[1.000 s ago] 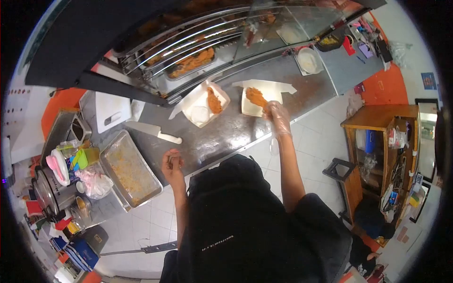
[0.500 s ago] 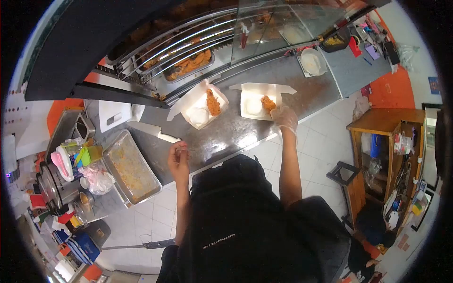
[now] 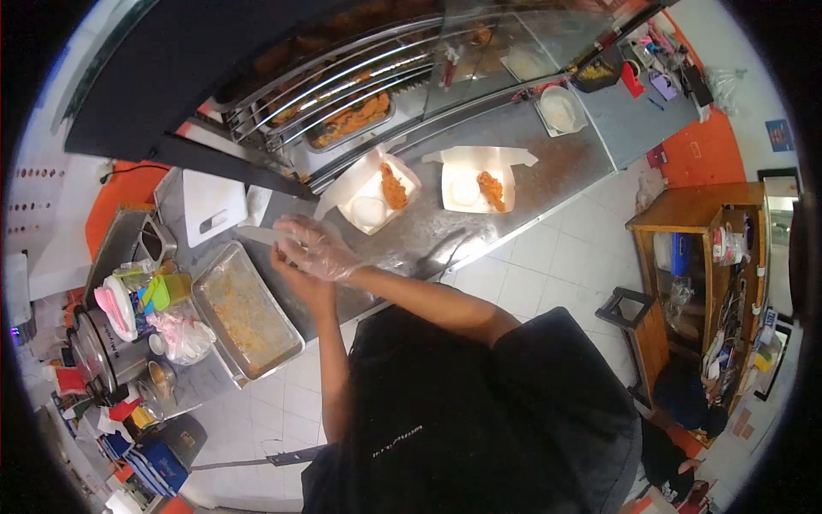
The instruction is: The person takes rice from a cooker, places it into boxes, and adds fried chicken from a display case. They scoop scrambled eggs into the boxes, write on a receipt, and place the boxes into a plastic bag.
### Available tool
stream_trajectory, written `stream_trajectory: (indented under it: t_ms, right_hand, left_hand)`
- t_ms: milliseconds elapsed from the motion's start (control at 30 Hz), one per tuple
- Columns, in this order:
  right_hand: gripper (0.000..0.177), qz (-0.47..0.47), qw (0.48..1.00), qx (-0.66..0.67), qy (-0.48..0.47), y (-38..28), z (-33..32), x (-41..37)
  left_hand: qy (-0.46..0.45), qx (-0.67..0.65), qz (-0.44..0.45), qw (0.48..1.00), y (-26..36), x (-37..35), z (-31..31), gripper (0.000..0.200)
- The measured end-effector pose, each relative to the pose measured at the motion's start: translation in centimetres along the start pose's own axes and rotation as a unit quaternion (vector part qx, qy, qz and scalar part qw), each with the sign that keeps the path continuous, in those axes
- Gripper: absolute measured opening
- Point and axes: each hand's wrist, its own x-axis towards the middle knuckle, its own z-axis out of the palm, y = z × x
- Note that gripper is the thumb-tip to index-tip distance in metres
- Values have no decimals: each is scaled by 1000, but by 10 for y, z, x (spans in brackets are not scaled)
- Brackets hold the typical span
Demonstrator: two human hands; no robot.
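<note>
My right hand [image 3: 324,252], in a clear plastic glove, reaches across to the left with its fingers stretched out. My bare left hand [image 3: 306,287] is just below it, touching or nearly touching the glove; its fingers are partly hidden. Under them, a knife [image 3: 255,233] lies on the counter, its blade showing and its handle mostly covered by my hands. Farther right stand two open white takeaway boxes. The nearer box [image 3: 349,190] holds a rice mound [image 3: 368,212] and fried chicken [image 3: 393,187]. Another box [image 3: 454,168] holds a rice mound [image 3: 465,190] and fried chicken [image 3: 491,190].
A metal tray [image 3: 287,338] with crumbs lies at left, below a white cutting board [image 3: 204,206]. The heated display cabinet [image 3: 411,47] borders the counter's far side. A bowl [image 3: 561,111] sits at the far right. A wooden cabinet [image 3: 685,214] stands right; a person [image 3: 666,463] is at lower right.
My gloved right hand has left the fried chicken in the right-hand box and swung left to my left hand. My left hand has shifted slightly left, over the knife handle.
</note>
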Motion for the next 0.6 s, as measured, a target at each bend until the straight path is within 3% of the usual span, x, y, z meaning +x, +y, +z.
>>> stream_trajectory:
  t_ms: [67, 100, 133, 167, 200, 233, 300, 367, 400, 433, 467, 500, 533, 567, 600]
  right_hand:
    - [39, -24, 1000, 6, 20, 6, 44, -14]
    - [41, -80, 996, 29, 18, 8, 59, -18]
    - [43, -136, 989, 47, 17, 12, 71, -23]
    - [43, -140, 989, 37, 25, 22, 82, -30]
    - [48, -209, 977, -18, 32, 33, 94, -38]
    - [54, -275, 958, -72, 37, 35, 101, -41]
    - [63, -203, 958, -131, -156, -7, 60, -53]
    - [64, -61, 948, 29, -313, -39, 10, -73]
    - [60, -2, 940, 101, -326, -39, -18, -71]
    - [56, 56, 923, 172, -340, -36, -50, -61]
    - [44, 170, 966, 73, -182, -56, -83, -46]
    - [35, 115, 961, -228, 110, -1, -95, -44]
    - [32, 166, 964, -113, 171, 17, -137, -11]
    - [38, 35, 943, -89, 319, 13, -173, 15]
    - [48, -29, 903, -201, 380, 11, -204, 36]
  left_hand:
    - [98, 81, -30, 991, -49, 9, -18, 76]
    - [127, 152, 10, 980, -80, 10, -26, 71]
    - [125, 143, 16, 982, -84, 7, -31, 71]
    - [136, 124, -33, 982, -86, 5, -37, 71]
    - [145, 105, -81, 981, -91, 2, -43, 70]
    - [139, 94, -73, 983, -106, -1, -50, 70]
    - [129, 79, -69, 986, -150, 3, -70, 61]
    - [160, -45, -226, 960, -178, 41, -120, 63]
    - [209, 119, -171, 955, -174, 54, -136, 64]
    - [258, 279, -115, 918, -163, 66, -151, 66]
    - [261, 272, -116, 919, -161, 75, -165, 66]
    - [149, 306, -104, 935, -160, 84, -180, 69]
    - [35, 336, -87, 937, -158, 90, -190, 73]
    - [33, 332, -82, 939, -151, 93, -191, 73]
    - [75, 351, 33, 933, -143, 94, -187, 70]
